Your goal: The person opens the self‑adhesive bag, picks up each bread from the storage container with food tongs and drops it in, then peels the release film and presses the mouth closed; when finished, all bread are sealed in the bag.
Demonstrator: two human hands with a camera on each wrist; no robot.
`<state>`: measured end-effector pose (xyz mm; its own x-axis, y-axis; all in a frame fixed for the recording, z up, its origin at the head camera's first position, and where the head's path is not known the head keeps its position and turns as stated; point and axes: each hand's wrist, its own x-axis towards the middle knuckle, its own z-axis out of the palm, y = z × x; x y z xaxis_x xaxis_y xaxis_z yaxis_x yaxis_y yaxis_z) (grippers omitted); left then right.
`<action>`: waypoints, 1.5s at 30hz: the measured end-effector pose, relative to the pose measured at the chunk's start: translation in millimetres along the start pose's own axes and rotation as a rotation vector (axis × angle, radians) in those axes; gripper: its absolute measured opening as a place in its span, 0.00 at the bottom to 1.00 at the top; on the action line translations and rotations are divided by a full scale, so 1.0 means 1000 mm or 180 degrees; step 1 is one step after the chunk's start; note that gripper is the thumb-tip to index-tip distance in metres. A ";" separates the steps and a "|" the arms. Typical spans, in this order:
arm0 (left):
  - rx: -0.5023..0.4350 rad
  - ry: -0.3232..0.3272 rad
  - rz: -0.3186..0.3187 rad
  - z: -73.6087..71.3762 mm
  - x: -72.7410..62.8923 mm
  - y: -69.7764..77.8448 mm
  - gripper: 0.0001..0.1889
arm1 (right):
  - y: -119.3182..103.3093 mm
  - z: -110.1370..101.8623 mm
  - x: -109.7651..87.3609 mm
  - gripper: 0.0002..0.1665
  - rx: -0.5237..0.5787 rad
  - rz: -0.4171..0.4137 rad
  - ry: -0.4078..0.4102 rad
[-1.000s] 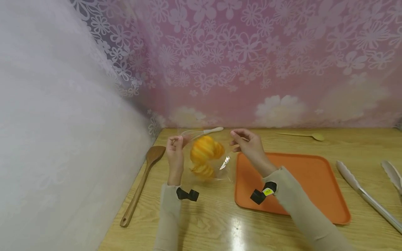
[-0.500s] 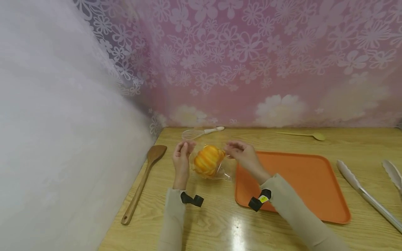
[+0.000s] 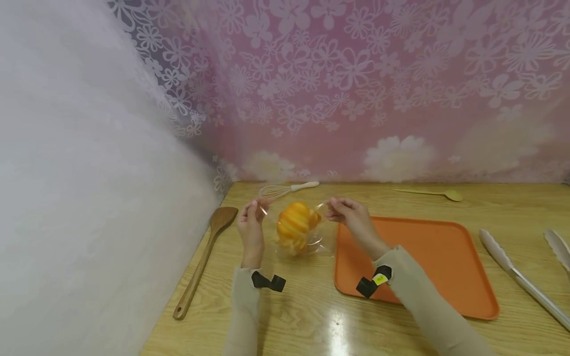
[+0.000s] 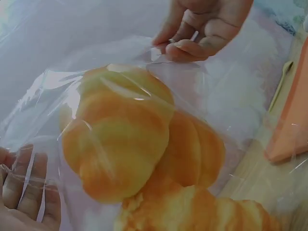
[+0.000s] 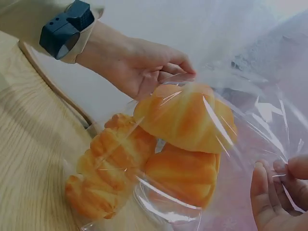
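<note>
Between the two hands hangs a clear plastic bag point(image 5: 166, 211) with several golden croissants point(image 3: 294, 222) inside, held above the table. My left hand point(image 3: 252, 227) pinches the bag's edge on the left, thumb against fingers. On the other side my right hand point(image 3: 354, 217) pinches the film, as the left wrist view shows with the fingertips point(image 4: 180, 50) on the plastic. In the right wrist view the croissants point(image 5: 185, 120) lie against each other in the lower part of the bag, and the film is stretched between both hands.
An orange tray point(image 3: 418, 262) lies under the right forearm. Left of the hands is a wooden spatula point(image 3: 202, 267); behind them lies a whisk point(image 3: 285, 189). A yellow spoon point(image 3: 445, 194) is at the back, and metal tongs point(image 3: 521, 277) are on the right.
The hands came closer together and then moved apart again, keeping the bag between them. The croissants swung and shifted inside the bag.
</note>
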<state>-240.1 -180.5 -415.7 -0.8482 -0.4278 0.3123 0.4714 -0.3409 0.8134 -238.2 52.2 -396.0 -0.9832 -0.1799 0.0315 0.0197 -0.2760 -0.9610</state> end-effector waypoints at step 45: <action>-0.0906 0.0260 -0.0182 0.018 -0.007 0.001 0.11 | -0.002 0.010 -0.002 0.13 0.0275 -0.0341 0.0335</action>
<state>-238.0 -162.3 -408.3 -0.8586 -0.4631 0.2199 0.4819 -0.5825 0.6546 -234.5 43.9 -391.5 -0.9940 -0.0465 0.0993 -0.0753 -0.3693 -0.9263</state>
